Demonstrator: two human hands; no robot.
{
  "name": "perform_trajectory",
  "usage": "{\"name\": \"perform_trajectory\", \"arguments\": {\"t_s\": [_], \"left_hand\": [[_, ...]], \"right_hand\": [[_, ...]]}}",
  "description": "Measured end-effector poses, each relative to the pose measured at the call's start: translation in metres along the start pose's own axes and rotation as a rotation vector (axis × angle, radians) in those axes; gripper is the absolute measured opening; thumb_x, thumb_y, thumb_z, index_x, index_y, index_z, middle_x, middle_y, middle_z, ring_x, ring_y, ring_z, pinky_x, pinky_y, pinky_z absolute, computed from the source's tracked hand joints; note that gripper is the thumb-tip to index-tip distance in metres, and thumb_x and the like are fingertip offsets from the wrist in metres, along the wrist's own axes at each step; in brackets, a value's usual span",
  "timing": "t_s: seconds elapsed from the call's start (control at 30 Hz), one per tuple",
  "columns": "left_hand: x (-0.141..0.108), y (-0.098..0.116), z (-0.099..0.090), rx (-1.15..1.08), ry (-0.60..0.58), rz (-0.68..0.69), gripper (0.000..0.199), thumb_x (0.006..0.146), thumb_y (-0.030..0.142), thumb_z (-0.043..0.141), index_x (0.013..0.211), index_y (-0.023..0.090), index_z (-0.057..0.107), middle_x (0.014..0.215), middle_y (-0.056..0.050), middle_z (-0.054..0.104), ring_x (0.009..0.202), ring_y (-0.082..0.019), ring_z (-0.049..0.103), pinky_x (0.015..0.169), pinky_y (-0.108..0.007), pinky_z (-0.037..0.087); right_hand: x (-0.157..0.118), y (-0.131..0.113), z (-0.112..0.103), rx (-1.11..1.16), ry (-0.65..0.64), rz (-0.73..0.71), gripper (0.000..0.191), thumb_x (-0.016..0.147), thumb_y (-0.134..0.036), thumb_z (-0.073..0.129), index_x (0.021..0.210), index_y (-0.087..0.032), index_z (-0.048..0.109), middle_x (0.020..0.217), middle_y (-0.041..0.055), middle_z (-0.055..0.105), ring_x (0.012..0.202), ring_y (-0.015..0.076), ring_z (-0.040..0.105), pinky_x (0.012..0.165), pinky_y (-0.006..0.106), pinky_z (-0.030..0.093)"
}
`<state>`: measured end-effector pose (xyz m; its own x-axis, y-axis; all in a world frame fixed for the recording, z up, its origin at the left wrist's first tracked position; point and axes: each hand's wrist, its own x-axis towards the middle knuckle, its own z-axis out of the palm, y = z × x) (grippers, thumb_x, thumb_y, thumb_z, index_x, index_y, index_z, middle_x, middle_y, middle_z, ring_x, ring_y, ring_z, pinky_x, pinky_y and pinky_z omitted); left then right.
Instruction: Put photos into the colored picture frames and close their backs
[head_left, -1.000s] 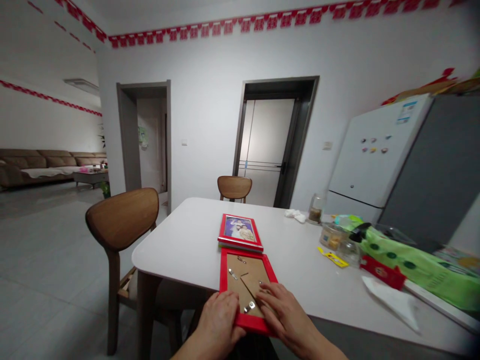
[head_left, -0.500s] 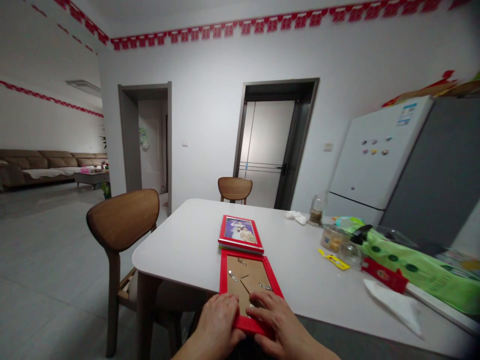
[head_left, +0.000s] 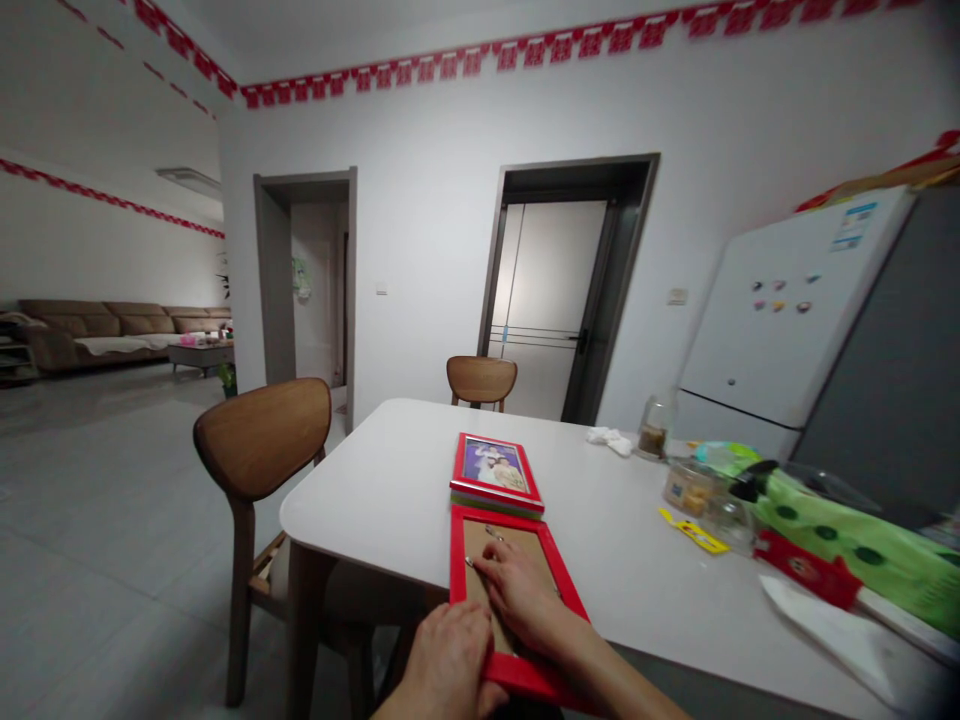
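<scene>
A red picture frame lies face down at the table's near edge, its brown backing board upward. My left hand is closed around the frame's near left side, fingers on top and thumb by the near edge. Over the backing board, my right hand reaches across with its fingertips closed on a small metal clip at the left side. Another metal clip shows by the far edge. Just beyond, a framed photo lies face up on a stack of frames.
The white table carries a glass jar, crumpled tissue, a yellow packet, plastic containers and a green bag on the right. Wooden chairs stand at the left and far side.
My right hand has moved from the frame's near edge forward and left over the backing board to the left clip. My left hand still holds the near left side. The view has turned slightly left.
</scene>
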<state>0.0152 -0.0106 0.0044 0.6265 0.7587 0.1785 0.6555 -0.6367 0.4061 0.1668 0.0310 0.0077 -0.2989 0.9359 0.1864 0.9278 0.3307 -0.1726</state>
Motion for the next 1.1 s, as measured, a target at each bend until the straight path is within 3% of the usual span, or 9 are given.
{"name": "perform_trajectory", "arguments": {"t_s": [0.17, 0.43, 0.63, 0.8, 0.93, 1.1], "left_hand": [[0.0, -0.001, 0.0, -0.004, 0.008, 0.01, 0.046, 0.061, 0.03, 0.064, 0.104, 0.016, 0.051, 0.11, -0.005, 0.054, 0.101, -0.021, 0.047, 0.091, -0.028, 0.032], [-0.002, 0.003, -0.004, -0.003, 0.038, 0.04, 0.038, 0.061, 0.027, 0.063, 0.096, 0.018, 0.053, 0.104, -0.003, 0.057, 0.096, -0.019, 0.049, 0.087, -0.028, 0.035], [0.0, -0.001, 0.0, -0.012, 0.049, 0.034, 0.049, 0.06, 0.028, 0.065, 0.106, 0.017, 0.051, 0.106, -0.005, 0.056, 0.097, -0.021, 0.05, 0.088, -0.03, 0.036], [0.001, -0.004, 0.004, -0.01, -0.006, 0.004, 0.055, 0.056, 0.027, 0.068, 0.107, 0.012, 0.051, 0.112, -0.01, 0.054, 0.102, -0.024, 0.048, 0.092, -0.033, 0.033], [-0.001, 0.001, -0.001, -0.035, -0.049, -0.003, 0.054, 0.056, 0.023, 0.068, 0.106, 0.011, 0.052, 0.116, -0.01, 0.051, 0.106, -0.023, 0.045, 0.094, -0.03, 0.03], [-0.003, 0.008, -0.007, -0.035, -0.065, -0.051, 0.059, 0.057, 0.023, 0.067, 0.111, 0.01, 0.049, 0.115, -0.011, 0.051, 0.106, -0.024, 0.045, 0.094, -0.032, 0.03]], "right_hand": [[-0.002, 0.004, -0.002, -0.073, -0.057, -0.078, 0.033, 0.081, -0.023, 0.032, 0.105, -0.024, 0.054, 0.097, 0.0072, 0.052, 0.093, 0.0188, 0.044, 0.077, 0.029, 0.032], [0.007, -0.006, 0.001, -0.046, -0.003, -0.055, 0.025, 0.078, -0.018, 0.036, 0.084, -0.018, 0.06, 0.084, 0.0061, 0.054, 0.082, 0.0162, 0.045, 0.071, 0.026, 0.032], [0.005, -0.003, -0.002, 0.049, 0.037, -0.084, 0.025, 0.077, -0.018, 0.037, 0.08, -0.021, 0.062, 0.086, 0.0036, 0.057, 0.085, 0.0151, 0.047, 0.073, 0.026, 0.032], [0.021, 0.019, 0.001, 0.117, 0.109, 0.183, 0.022, 0.074, -0.023, 0.043, 0.087, -0.017, 0.06, 0.084, 0.0057, 0.062, 0.077, 0.0143, 0.054, 0.066, 0.023, 0.035], [0.037, 0.037, 0.008, 0.091, 0.156, 0.362, 0.025, 0.076, -0.031, 0.04, 0.072, -0.016, 0.06, 0.078, 0.0085, 0.063, 0.07, 0.0168, 0.055, 0.058, 0.026, 0.035], [0.05, 0.045, 0.012, 0.086, 0.165, 0.517, 0.021, 0.071, -0.036, 0.047, 0.071, -0.019, 0.06, 0.078, 0.007, 0.064, 0.072, 0.0185, 0.057, 0.057, 0.026, 0.035]]}}
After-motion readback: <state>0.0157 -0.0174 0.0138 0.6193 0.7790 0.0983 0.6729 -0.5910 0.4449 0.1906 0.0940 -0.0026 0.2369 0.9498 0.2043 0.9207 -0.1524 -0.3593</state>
